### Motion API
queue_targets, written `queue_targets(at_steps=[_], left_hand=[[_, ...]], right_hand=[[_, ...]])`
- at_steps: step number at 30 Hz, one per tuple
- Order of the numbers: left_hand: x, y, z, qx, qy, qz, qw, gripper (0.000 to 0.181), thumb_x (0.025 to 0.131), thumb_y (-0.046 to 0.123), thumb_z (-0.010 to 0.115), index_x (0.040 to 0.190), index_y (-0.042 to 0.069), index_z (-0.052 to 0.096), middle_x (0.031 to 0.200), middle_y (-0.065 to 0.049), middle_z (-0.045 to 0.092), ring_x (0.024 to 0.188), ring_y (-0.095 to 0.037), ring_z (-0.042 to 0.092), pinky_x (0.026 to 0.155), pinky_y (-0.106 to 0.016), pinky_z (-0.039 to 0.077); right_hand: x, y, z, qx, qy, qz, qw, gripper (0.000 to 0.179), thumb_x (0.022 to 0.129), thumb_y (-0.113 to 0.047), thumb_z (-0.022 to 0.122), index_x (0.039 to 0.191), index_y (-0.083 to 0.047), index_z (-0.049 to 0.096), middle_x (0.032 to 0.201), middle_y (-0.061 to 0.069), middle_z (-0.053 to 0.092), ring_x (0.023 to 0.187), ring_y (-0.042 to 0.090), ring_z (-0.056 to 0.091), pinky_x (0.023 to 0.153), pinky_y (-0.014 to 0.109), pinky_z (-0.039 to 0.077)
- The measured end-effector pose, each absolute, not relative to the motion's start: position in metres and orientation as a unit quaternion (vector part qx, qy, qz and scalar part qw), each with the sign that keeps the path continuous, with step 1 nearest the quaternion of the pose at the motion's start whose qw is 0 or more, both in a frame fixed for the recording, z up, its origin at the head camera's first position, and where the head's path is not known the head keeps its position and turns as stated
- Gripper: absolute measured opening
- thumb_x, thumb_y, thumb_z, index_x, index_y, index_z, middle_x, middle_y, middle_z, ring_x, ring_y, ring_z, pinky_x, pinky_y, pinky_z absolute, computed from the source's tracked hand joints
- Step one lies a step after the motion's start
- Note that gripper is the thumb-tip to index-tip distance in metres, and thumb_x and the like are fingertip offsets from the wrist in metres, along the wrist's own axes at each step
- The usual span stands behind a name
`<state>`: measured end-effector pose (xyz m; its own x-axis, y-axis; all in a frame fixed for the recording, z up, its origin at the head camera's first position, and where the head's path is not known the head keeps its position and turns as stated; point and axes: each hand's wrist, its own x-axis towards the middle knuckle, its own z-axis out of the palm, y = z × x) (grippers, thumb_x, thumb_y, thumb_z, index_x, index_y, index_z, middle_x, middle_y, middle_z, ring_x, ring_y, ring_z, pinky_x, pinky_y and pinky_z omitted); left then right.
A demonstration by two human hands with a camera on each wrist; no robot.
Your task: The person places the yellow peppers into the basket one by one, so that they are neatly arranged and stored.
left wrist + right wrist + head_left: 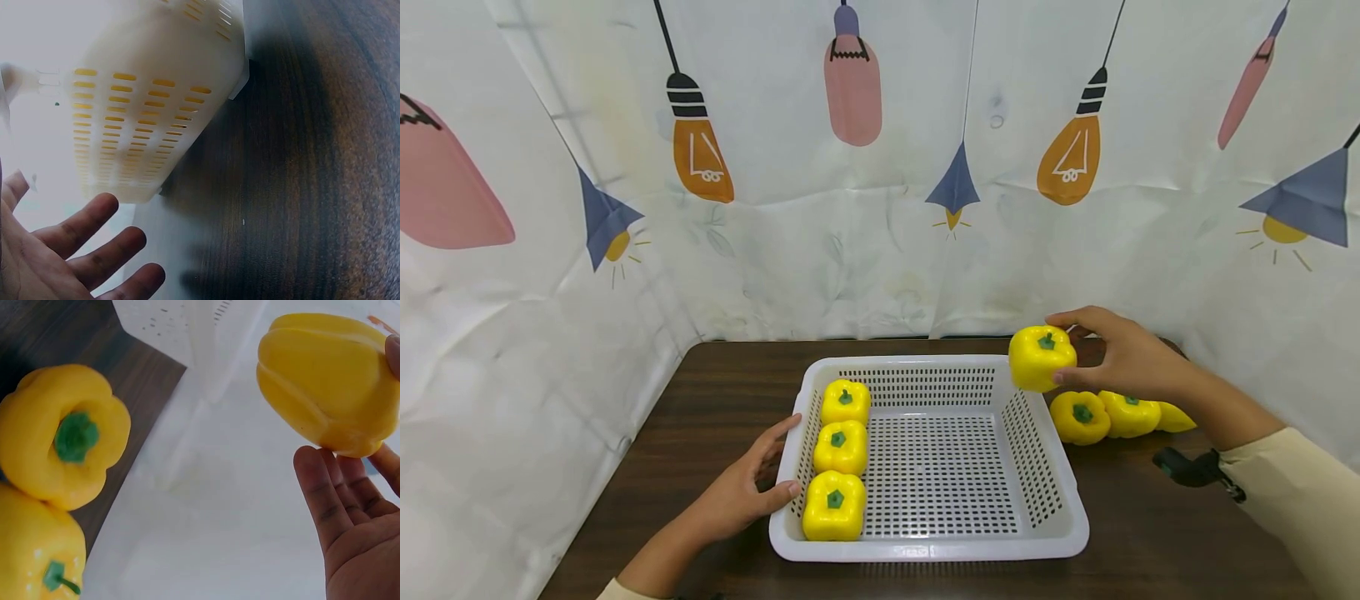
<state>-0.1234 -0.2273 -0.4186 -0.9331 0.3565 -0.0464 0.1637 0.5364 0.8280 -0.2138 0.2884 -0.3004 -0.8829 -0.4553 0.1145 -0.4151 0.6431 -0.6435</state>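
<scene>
Along the left and far sides, a pale sheet [865, 233] printed with hanging lamps [1069, 162]; before it, a dark wood-grained table [730, 375]. At the left side of a white perforated basket [928, 550], the left hand [741, 492], with tips of thumb and index finger at the rim; in the left wrist view, fingers spread apart beside the outer wall, pinching nothing. Pressing on the rim or merely resting there: cannot tell.

Inside the basket, along its left wall, three green-stemmed yellow peppers in a close row: far pepper [845, 403], middle pepper [839, 448], near pepper [833, 507].

Farther right, at the basket's far right corner and raised above the rim, a held pepper [1042, 360], yellow too, pinched from the right between thumb and fingertips of the right hand [1131, 354].

On the table, just right of the basket, another row of yellow peppers: left one [1078, 418], next one [1129, 415], then a last one [1176, 417] partly hidden by the right forearm. Nearer and farther right, a black wrist piece [1191, 468] at the cuff of a cream sleeve [1292, 492].
</scene>
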Motion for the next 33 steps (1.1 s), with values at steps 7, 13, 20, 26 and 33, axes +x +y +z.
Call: queue_targets(at_steps=[7,13,20,26,33], left_hand=[[-0.123,-0.227,-0.419,0.148,0.869,0.46,0.108,0.075,0.089,0.03,0.062,0.146,0.042,0.015,0.136,-0.007,0.046,0.118,-0.022,0.048,0.093,-0.05,0.04],[-0.123,-0.227,-0.419,0.149,0.869,0.459,0.108,0.076,0.088,0.029,0.062,0.146,0.042,0.015,0.136,-0.006,0.047,0.118,-0.022,0.048,0.094,-0.05,0.039],[-0.124,-0.227,-0.419,0.151,0.871,0.456,0.106,0.076,0.088,0.029,0.063,0.146,0.042,0.015,0.136,-0.005,0.047,0.117,-0.02,0.049,0.093,-0.049,0.04],[-0.124,-0.227,-0.419,0.154,0.869,0.458,0.105,0.077,0.088,0.029,0.063,0.146,0.042,0.014,0.136,-0.006,0.047,0.116,-0.021,0.049,0.092,-0.048,0.041],[-0.124,-0.226,-0.419,0.151,0.87,0.457,0.107,0.077,0.088,0.029,0.063,0.146,0.042,0.014,0.136,-0.006,0.047,0.116,-0.021,0.05,0.091,-0.047,0.042]], right_hand=[[-0.217,0.276,-0.3,-0.262,0.898,-0.351,0.039,0.074,0.076,-0.041,0.076,0.137,-0.019,0.041,0.125,0.005,0.045,0.096,0.02,0.061,0.079,0.033,0.052],[-0.22,0.266,-0.302,-0.274,0.897,-0.345,0.042,0.075,0.074,-0.044,0.076,0.136,-0.019,0.042,0.122,0.004,0.047,0.094,0.017,0.061,0.079,0.032,0.051],[-0.224,0.251,-0.304,-0.287,0.899,-0.328,0.033,0.077,0.071,-0.047,0.077,0.135,-0.019,0.044,0.124,0.0,0.047,0.097,0.016,0.058,0.079,0.032,0.051],[-0.226,0.239,-0.306,-0.302,0.889,-0.341,0.044,0.077,0.071,-0.046,0.078,0.135,-0.02,0.044,0.121,-0.002,0.047,0.096,0.014,0.059,0.08,0.03,0.051],[-0.229,0.227,-0.308,-0.313,0.879,-0.356,0.059,0.079,0.071,-0.044,0.079,0.135,-0.014,0.044,0.121,-0.001,0.048,0.097,0.016,0.059,0.082,0.039,0.051]])
